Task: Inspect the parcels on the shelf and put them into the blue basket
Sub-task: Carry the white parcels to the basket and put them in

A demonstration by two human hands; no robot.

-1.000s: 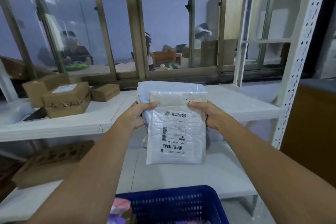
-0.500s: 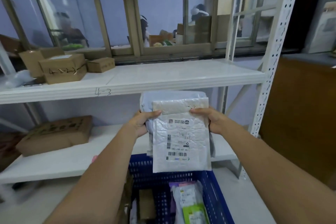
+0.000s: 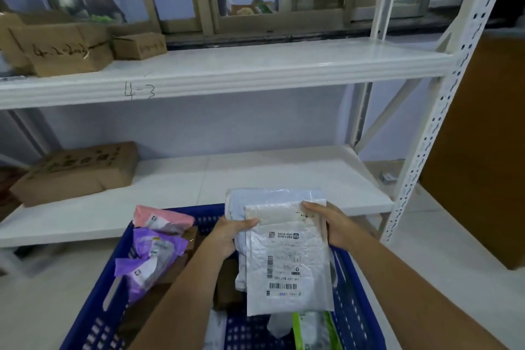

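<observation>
1. Now, starting at my left: my left hand (image 3: 227,236) grips the left edge of the two parcels I am carrying, thumb curled over the front near the top corner and the other fingers hidden behind.
2. Between my hands hangs the white bubble mailer (image 3: 287,261) with its printed label facing me, and flat behind it a pale blue parcel (image 3: 235,202) that shows above and to the left.
3. Both parcels hang upright, long axis running top to bottom, lower edges pointing down into the blue basket (image 3: 93,304).
4. My right hand (image 3: 338,227) pinches the top right corner of the mailer, thumb on the front; the rest of its fingers are hidden behind, so I cannot tell how far round they wrap.
5. Neither hand is clearly nearer; the pair is held evenly from both sides, directly over the right half of the basket.
6. Below, the basket floor is already part covered: a pink parcel (image 3: 162,219) and purple parcels (image 3: 153,258) lean along its left side, and a green-edged packet (image 3: 309,332) lies just under the mailer.
7. I judge the open room lies in the middle and right, so lowering straight down should work.
8. Beyond stands the white shelf (image 3: 255,65), with cardboard boxes (image 3: 65,48) at its far left.
</observation>
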